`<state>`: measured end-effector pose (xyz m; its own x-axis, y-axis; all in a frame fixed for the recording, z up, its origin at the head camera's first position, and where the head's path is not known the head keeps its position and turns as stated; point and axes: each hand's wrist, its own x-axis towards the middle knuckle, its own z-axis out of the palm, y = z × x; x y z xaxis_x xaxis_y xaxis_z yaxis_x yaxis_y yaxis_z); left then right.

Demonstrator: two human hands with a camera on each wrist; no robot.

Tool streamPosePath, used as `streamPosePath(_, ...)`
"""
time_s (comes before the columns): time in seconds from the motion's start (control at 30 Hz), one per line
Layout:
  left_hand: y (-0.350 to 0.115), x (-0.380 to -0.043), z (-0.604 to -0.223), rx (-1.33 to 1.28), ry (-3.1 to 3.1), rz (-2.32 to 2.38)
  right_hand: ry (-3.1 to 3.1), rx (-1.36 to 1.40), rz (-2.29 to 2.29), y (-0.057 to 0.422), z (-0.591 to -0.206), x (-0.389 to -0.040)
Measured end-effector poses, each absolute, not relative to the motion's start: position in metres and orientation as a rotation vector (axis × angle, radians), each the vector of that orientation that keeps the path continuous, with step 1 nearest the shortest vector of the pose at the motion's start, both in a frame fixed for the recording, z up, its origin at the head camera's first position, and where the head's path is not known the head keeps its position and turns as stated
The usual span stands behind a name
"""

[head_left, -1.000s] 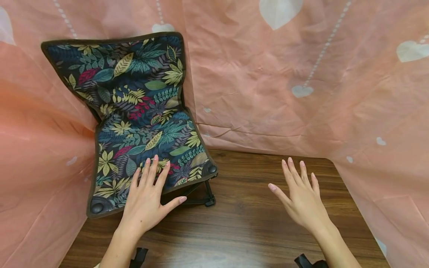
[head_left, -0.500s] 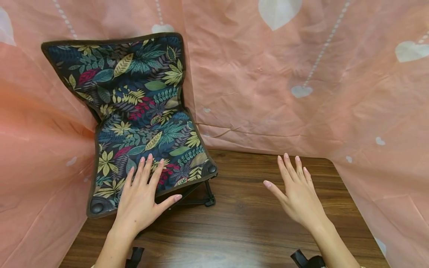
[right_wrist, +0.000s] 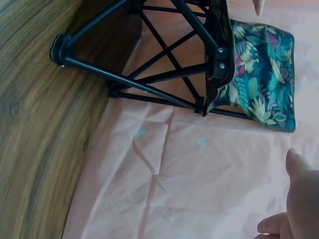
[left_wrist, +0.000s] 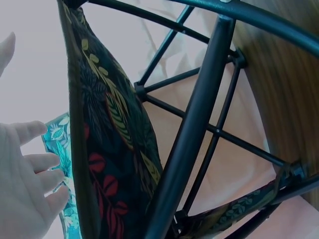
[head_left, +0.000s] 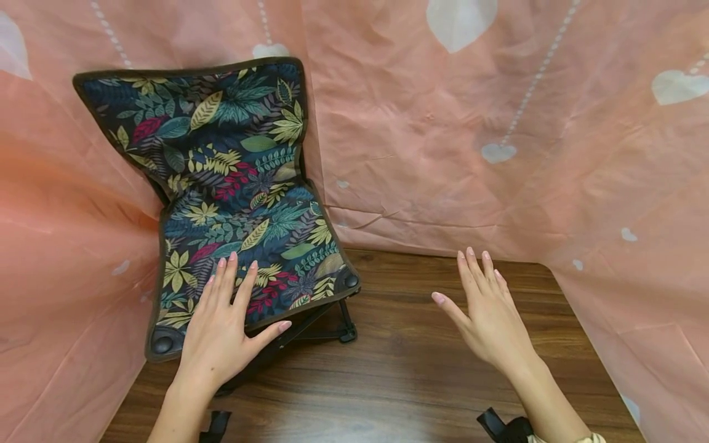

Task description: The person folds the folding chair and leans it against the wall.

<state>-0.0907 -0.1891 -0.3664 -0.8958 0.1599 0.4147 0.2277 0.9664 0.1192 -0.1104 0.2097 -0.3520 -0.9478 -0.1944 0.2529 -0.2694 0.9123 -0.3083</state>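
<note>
A small folding chair [head_left: 249, 178] with dark leaf-print fabric stands at the left in the head view. My left hand [head_left: 218, 338] is held over the front of its seat, fingers straight and thumb out to the side. Whether it touches the fabric cannot be told from above; in the left wrist view, the hand [left_wrist: 25, 184] appears beside the seat, near the black metal frame [left_wrist: 199, 114]. Over the wooden surface to the right, my right hand [head_left: 490, 323] is spread with straight fingers and holds nothing. Only part of the right hand [right_wrist: 305, 199] shows in the right wrist view, apart from the chair [right_wrist: 266, 74].
Pink cloth [head_left: 415, 141] printed with pale hearts hangs behind and on both sides. Brown wood-grain surface [head_left: 382, 369] lies beneath the chair and hands. Black straps or mounts [head_left: 501, 426] show near each wrist. The chair's front foot [head_left: 348, 333] stands between the hands.
Both hands have drifted slightly left and, at the fingertips, a little farther forward. Their fingers stay straight. The chair stands where it was.
</note>
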Motion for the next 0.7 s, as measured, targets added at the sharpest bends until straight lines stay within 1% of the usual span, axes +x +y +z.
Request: streamPosePath(0.7, -0.21, -0.079, -0.365, -0.188, -2.626, -0.296, -2.849, 0.419, 0.519, 0.188, -0.342, -0.119)
